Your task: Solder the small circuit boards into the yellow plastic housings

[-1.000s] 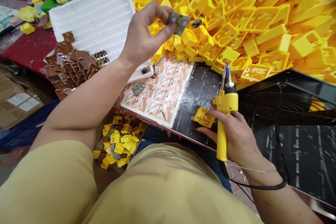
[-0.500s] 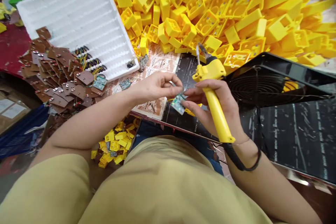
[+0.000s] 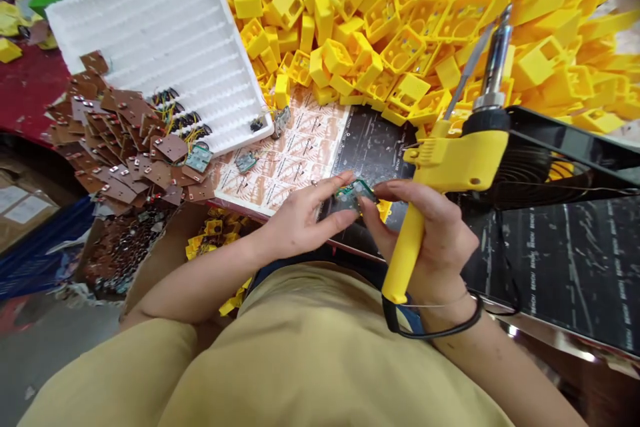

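A small green circuit board is held between both hands over the front edge of the bench. My left hand grips its left side between thumb and fingers. My right hand steadies the board's right side with thumb and forefinger. That same hand also carries a yellow soldering gun, its handle lying across the palm. The gun's metal tip and thin feed tube point up and away to the right, clear of the board. A yellow plastic piece partly shows behind the right fingertips.
Yellow plastic housings are heaped along the back. A black fan stands at right. To the left are a white foam tray, a pile of brown circuit boards and a loose green board. A box of small parts sits below.
My right hand has turned, swinging the soldering gun's tip up and to the right. My left hand has come lower and spread along the board, which is now tilted differently.
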A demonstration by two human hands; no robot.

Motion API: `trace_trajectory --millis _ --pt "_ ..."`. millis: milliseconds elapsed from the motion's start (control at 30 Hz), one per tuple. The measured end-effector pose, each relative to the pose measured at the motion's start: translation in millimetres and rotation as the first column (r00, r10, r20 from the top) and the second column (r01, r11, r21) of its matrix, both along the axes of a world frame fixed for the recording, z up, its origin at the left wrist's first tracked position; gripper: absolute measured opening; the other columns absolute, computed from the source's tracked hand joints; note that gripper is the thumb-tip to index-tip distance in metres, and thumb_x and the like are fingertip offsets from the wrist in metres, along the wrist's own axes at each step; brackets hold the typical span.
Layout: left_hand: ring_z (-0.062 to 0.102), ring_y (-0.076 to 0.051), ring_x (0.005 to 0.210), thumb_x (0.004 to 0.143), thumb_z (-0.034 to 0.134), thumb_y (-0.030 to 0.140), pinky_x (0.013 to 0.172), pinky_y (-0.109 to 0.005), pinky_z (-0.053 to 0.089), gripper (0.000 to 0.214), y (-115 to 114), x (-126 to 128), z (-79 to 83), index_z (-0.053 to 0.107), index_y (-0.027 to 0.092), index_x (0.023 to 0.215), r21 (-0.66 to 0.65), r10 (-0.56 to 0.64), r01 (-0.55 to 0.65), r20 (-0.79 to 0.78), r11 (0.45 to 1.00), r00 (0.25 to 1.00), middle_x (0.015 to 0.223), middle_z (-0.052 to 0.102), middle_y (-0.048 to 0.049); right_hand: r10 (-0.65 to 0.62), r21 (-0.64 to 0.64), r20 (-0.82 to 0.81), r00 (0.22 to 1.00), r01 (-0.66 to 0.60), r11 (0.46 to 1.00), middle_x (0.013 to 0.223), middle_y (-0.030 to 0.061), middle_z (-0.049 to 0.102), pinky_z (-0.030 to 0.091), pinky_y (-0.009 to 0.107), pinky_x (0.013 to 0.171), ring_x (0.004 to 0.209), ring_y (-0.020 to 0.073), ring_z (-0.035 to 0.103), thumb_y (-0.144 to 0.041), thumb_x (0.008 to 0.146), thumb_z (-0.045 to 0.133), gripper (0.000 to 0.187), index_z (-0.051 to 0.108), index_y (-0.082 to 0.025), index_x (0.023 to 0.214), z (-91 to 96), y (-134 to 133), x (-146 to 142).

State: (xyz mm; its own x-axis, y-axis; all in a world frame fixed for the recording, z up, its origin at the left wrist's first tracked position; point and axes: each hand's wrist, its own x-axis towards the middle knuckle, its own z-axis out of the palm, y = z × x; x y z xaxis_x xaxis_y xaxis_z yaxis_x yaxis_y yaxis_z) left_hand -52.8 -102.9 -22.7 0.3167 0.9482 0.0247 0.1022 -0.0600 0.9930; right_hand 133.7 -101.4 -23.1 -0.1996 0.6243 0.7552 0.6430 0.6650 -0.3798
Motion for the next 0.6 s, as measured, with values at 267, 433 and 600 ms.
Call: trace_trajectory --millis 267,433,600 --pt "0.075 -0.018 0.094 0.080 0.079 0.051 0.093 -0.028 0.057 0.029 12.1 27.1 0.9 0.081 0.023 0.088 -0.130 0.252 -0.217 0.430 0.967 0.867 0.093 0.080 -0.0029 0.044 -0.010 -0.069 0.997 -0.044 0.999 0.098 0.0007 0.073 0.062 0.029 0.067 0.075 0.0168 0.072 -0.016 0.081 0.078 0.058 0.049 -0.027 0.130 -14.0 -7.0 -5.8" --pt "0.069 -0.011 0.068 0.073 0.083 0.049 0.067 -0.020 0.054 0.030 26.2 15.1 5.3 0.080 0.021 0.081 -0.262 0.202 -0.105 0.373 0.959 0.906 0.071 0.074 0.0007 0.107 -0.071 -0.009 0.994 -0.107 0.992 0.114 0.0079 0.071 0.064 0.034 0.079 0.097 0.0224 0.073 -0.026 0.082 0.080 0.060 0.047 -0.026 0.131 -18.8 -1.9 18.7" --pt "0.064 -0.010 0.063 0.080 0.071 0.020 0.063 -0.020 0.048 0.010 39.0 -0.7 8.9 0.077 0.015 0.085 0.004 -0.070 0.073 -0.262 0.997 0.963 0.069 0.072 0.0002 0.197 -0.192 0.208 0.958 -0.158 0.969 0.114 0.0082 0.071 0.059 0.045 0.096 0.100 0.0243 0.071 -0.031 0.085 0.076 0.050 0.051 -0.024 0.128 -22.4 11.3 46.0"
